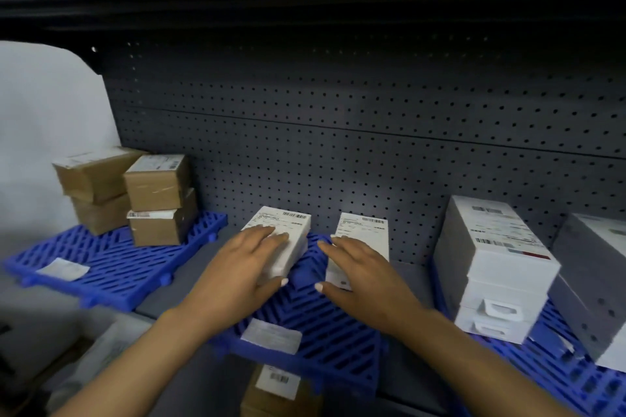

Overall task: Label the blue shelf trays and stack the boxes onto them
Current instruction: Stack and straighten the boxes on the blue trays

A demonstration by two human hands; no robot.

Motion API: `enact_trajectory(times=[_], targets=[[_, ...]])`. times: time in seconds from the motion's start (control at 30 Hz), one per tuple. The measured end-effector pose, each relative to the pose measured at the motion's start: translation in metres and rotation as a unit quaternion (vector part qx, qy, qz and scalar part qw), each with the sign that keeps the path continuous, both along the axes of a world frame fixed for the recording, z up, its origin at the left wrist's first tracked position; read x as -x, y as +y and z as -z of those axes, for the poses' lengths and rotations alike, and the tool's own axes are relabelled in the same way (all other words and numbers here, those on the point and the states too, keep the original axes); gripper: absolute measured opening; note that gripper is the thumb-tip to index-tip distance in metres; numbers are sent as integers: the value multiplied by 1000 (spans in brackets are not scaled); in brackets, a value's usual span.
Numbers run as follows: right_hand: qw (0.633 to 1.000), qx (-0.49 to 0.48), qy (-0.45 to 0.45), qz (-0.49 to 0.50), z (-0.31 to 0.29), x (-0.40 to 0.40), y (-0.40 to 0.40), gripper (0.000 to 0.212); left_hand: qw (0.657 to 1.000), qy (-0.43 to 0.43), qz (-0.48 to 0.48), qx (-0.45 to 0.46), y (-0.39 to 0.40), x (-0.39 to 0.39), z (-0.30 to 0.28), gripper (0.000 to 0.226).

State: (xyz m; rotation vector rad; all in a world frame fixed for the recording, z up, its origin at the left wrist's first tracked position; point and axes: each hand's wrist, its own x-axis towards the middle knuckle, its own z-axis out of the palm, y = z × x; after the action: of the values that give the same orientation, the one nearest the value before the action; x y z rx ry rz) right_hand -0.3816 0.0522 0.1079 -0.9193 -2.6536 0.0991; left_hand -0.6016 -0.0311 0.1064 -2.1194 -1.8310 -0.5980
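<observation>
Both hands (244, 267) rest on white boxes (281, 240) (middle tray (325, 342))

No text, brand or number can be read anywhere. Barcodes and lines of small print show on the printed labels of the two white boxes (281, 240) (364, 244) on the middle blue tray (321, 342), all too blurred to make out. The paper label (271, 335) at that tray's front edge is likewise unreadable.
</observation>
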Motion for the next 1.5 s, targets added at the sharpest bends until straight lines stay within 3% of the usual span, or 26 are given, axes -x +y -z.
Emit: enact_trajectory(times=[0.17,0.3,0.43,0.77,0.93,1.27,1.5], targets=[[1000,8,5,-1,4,37,-12,71,999,-29,-10,41,-6,49,4,78],[1000,14,10,24,11,64,-17,80,995,-61,32,75,1,80,15,68],[997,6,49,59,20,84,-20,65,986,-113,65,104,14,106,24,65],[989,12,18,143,29,107,-28,64,953,-214,149,157,35,131,38,65],[984,75,62,151,29,111,-32,62,944,-236,170,155,38,127,43,65],[983,72,66,155,29,122,-30,63,935,-285,161,135,45,142,63,77],[981,78,121,127,34,128,-31,65,898,-379,197,108,43,139,68,95]])
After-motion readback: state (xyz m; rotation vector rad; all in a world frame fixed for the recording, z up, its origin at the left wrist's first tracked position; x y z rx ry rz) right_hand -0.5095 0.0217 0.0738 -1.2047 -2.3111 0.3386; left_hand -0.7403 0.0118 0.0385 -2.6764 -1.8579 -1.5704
